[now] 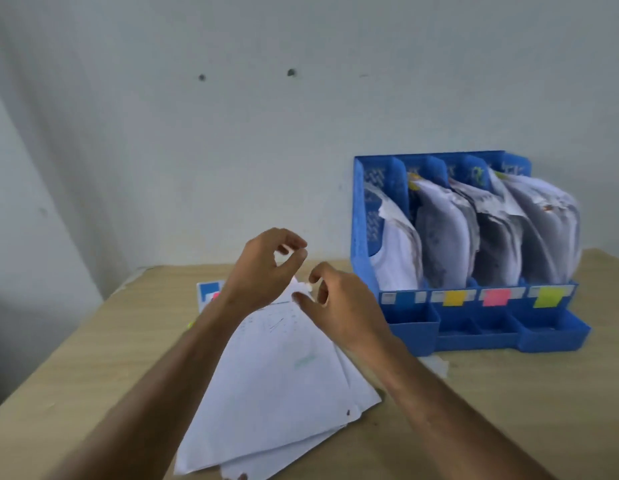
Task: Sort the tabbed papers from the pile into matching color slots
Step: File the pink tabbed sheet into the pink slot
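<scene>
Head view: pile [280,386] of white papers is laid on table [509,410], under both forearms, just left of organizer [467,337]. Pile's long axis runs from near-left to far-right, w/ far corner lifted toward the hands. That corner is pinched by right hand [339,306], thumb + curled fingers closed on paper edge. Left hand [266,268] is held above same corner, fingers curled, thumb and forefinger meeting; whether smth is pinched can't be told. Organizer's 4 slots are filled w/ upright papers; front tabs seen: blue, yellow, pink, green.
</scene>
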The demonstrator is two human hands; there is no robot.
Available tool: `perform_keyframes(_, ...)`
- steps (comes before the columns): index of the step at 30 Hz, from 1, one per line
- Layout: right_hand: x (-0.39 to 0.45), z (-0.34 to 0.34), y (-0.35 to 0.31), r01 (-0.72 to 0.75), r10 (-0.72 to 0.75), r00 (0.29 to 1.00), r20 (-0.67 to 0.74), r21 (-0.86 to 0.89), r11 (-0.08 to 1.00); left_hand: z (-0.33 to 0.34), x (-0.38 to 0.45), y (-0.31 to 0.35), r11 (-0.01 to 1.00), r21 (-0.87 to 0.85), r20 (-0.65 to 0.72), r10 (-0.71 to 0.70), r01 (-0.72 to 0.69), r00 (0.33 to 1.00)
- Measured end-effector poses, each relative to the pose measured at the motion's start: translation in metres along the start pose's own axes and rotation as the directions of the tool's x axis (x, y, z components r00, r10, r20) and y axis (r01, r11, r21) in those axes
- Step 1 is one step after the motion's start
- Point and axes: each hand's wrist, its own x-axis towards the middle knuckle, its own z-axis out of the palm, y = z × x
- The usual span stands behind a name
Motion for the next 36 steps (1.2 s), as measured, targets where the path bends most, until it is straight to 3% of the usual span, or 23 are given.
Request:
perform_keyframes(3,-0.001,0.033,0.004,-0.133,0.147,0.975,0.165,-0.095,0.987,-0.015,-0.019,-0.047,0.981,0.117,0.052,-0.163,0.156,0.985)
perform_keyframes(5,-0.002,0.047,0.011,-0.232,0.274,0.940,0.204,-0.207,0.950,-0.018,-0.032,-0.077,0.934,0.239,0.109,-0.298,0.266,0.948)
perform_keyframes(9,-0.003,0.065,0.017,-0.287,0.347,0.924,0.163,-0.303,0.909,-0.021,-0.042,-0.113,0.741,0.470,0.230,-0.627,0.479,0.744)
perform_keyframes(11,-0.002,0.070,0.020,-0.295,0.345,0.925,0.162,-0.267,0.917,-0.023,-0.040,-0.122,0.722,0.440,0.239,-0.667,0.533,0.706)
perform_keyframes(16,-0.001,0.073,0.034,-0.343,0.347,0.929,0.130,-0.053,0.938,-0.028,-0.039,-0.129,0.735,0.315,0.220,-0.672,0.600,0.707)
perform_keyframes(19,0.001,0.073,0.041,-0.357,0.358,0.927,0.113,-0.031,0.934,-0.032,-0.038,-0.134,0.746,0.253,0.213,-0.664,0.616,0.717)
perform_keyframes(27,0.000,0.069,0.046,-0.269,0.272,0.962,0.026,-0.079,0.960,-0.037,-0.045,-0.148,0.855,0.168,-0.029,-0.493,0.490,0.870)
perform_keyframes(31,0.000,0.063,0.046,-0.254,0.254,0.967,-0.029,-0.012,0.967,-0.038,-0.046,-0.148,0.872,0.169,-0.096,-0.448,0.458,0.889)
perform_keyframes(36,0.000,0.064,0.049,-0.212,0.225,0.970,-0.091,0.126,0.969,-0.037,-0.043,-0.143,0.864,-0.008,-0.056,-0.503,0.503,0.863)
